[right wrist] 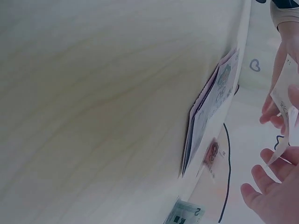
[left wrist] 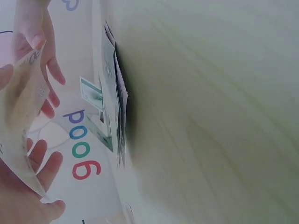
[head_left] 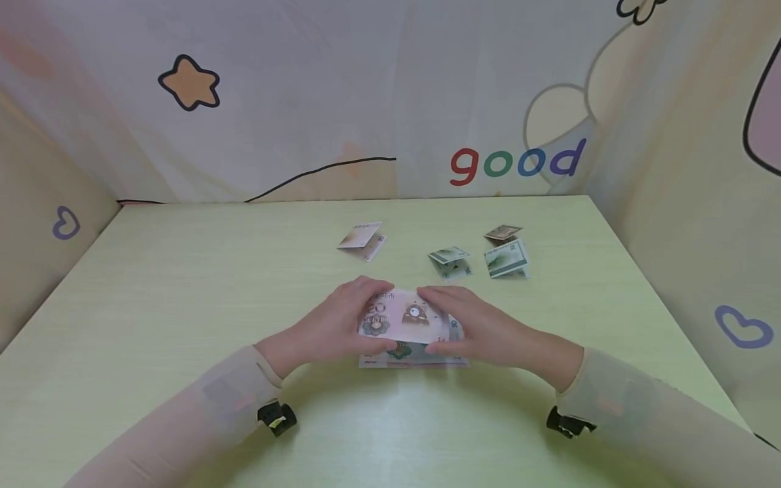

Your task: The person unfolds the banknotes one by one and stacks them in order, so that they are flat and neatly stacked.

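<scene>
My left hand (head_left: pixel 332 325) and right hand (head_left: pixel 488 329) hold a pale pinkish-brown banknote (head_left: pixel 415 329) between them, one at each end, thumbs on the near side. The left wrist view shows this banknote (left wrist: pixel 21 98) slightly bowed and raised off the table. Below it a small stack of banknotes (head_left: pixel 421 356) lies flat, with a greenish one on top and pinkish edges showing. From the side, the stack (right wrist: pixel 210 107) has loose, uneven layers in the right wrist view. The held banknote hides much of the stack from above.
Behind the hands stand several folded banknotes: a pinkish one (head_left: pixel 361 236) on the left, a green one (head_left: pixel 450 261) near the middle, another green one (head_left: pixel 508 259) and a brown one (head_left: pixel 503 233) on the right. Fabric walls (head_left: pixel 305 102) enclose the pale table (head_left: pixel 183 271).
</scene>
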Demonstrator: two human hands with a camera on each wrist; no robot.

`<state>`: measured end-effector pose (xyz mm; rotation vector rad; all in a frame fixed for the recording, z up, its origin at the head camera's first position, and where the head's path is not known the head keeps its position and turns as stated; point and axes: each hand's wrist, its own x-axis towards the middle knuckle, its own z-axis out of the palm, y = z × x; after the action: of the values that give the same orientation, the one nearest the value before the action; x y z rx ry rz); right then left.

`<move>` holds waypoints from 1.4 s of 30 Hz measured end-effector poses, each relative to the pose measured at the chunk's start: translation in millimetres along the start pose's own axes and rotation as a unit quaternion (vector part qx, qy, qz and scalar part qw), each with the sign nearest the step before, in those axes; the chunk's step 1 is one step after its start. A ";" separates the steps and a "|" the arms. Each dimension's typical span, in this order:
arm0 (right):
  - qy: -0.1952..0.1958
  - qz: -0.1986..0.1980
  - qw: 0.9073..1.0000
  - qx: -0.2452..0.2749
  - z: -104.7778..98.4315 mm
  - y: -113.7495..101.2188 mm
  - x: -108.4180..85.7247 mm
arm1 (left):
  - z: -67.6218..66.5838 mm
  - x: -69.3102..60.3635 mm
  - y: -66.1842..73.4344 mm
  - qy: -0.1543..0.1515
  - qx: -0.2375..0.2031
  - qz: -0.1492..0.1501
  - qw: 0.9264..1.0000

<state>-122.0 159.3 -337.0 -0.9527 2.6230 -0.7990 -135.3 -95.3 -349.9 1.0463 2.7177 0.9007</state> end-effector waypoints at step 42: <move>-0.051 -0.011 0.995 -0.082 2.2 19.2 2.5 | 7.5 -19.9 1.7 -0.141 0.115 0.058 0.982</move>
<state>-133.0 169.0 -349.8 -1.0366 2.6242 -0.5310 -117.0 -103.3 -357.4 1.2740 2.5850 0.4160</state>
